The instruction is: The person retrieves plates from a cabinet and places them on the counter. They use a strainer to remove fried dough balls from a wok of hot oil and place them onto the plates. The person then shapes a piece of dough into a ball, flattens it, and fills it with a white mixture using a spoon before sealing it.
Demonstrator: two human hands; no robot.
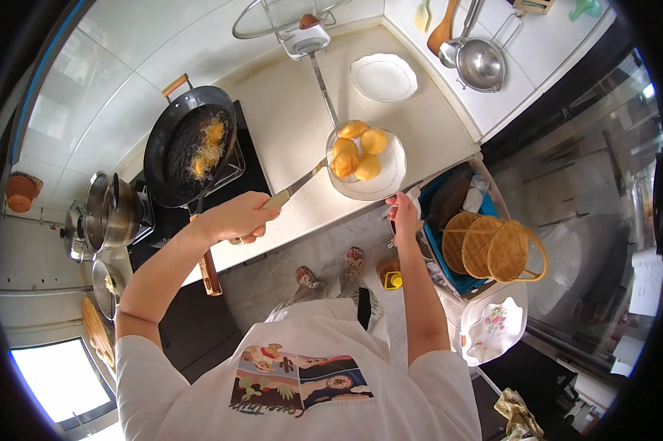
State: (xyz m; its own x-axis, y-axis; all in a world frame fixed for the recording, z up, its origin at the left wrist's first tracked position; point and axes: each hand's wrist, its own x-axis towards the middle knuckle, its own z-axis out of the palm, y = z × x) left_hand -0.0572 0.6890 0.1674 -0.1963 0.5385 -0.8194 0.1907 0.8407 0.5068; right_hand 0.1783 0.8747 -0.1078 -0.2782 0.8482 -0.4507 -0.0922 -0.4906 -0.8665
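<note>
My left hand (243, 216) grips the handle of a wire skimmer (306, 181). Several golden fried dough balls (368, 167) sit in its basket, above a white scalloped plate (359, 190) at the counter's front edge. Whether the basket touches the plate is hard to see. By the plate's right front rim is my right hand (402, 214), fingers curled; I cannot tell whether they pinch the rim. To the left, a black wok (155, 149) on the cooktop holds dark oil, where more golden pieces (207, 149) fry among bubbles.
The wok's wooden handle (210, 274) juts past the counter edge. A second white plate (383, 78) lies at the back, near a long metal utensil (324, 91) in a holder. Steel pots (123, 212) stand left. Wicker baskets (477, 248) top a blue crate (431, 218) at right.
</note>
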